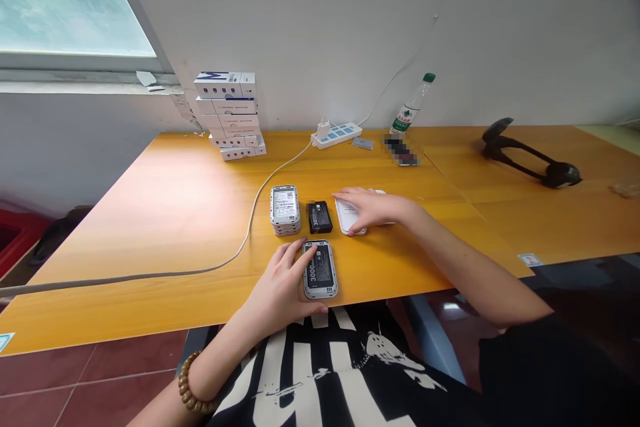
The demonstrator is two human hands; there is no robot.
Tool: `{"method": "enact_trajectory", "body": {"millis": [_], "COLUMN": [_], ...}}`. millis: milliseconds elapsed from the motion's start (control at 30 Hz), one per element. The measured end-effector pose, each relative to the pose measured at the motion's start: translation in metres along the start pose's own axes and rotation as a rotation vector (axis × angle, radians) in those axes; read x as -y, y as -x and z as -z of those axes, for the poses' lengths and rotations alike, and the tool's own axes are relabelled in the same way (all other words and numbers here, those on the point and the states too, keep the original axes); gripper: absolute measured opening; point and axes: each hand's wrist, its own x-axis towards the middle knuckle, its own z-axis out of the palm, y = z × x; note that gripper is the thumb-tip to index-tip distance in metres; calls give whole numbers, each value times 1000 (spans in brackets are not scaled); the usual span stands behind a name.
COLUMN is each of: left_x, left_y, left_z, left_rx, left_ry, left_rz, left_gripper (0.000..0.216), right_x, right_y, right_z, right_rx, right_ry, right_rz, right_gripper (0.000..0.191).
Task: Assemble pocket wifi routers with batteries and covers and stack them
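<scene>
At far left, a window (65, 0) lets pale daylight in above a white wall (85, 140), and a red crate (20, 233) sits low beside the red tile floor (90, 373). A long orange wood-grain table (125, 247) spans the scene, with a grey cable (165, 273) curving across it. A stack of white boxes (229, 113) stands at its far edge. Nearer, a stack of white pocket devices (285, 210) lies just left of a black battery (320, 217). The left hand (280, 283), a beaded bracelet (193, 383) at its wrist, has its fingers half curled, resting on a grey-framed device (320, 271) printed "3000". Far off stands a white power strip (335, 135). The right hand (373, 208) lies nearly flat, fingers slightly spread, on a white rounded cover (349, 217); no firm grip shows. Farther right are a plastic bottle (413, 105), a pixelated object (400, 150) and a curved black object (530, 155).
</scene>
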Motion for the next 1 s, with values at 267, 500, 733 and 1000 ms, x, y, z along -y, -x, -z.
{"method": "enact_trajectory", "body": {"millis": [267,500,733,1000], "left_x": [-5,-8,-11,-15], "left_y": [-5,-5,-5,-7], "left_z": [10,8,14,18], "left_rx": [-6,-15,20,9], "left_ry": [120,110,90,108], "left_rz": [67,56,47,1], "left_gripper": [126,127,124,103], "right_x": [34,72,68,64], "right_y": [50,77,75,78], "right_z": [-46,-115,-116,-113], "right_rx": [-388,-296,-259,-223], "right_ry": [-561,-573,-395,-463], "right_rz": [425,281,250,254], "right_gripper": [92,77,77,80]}}
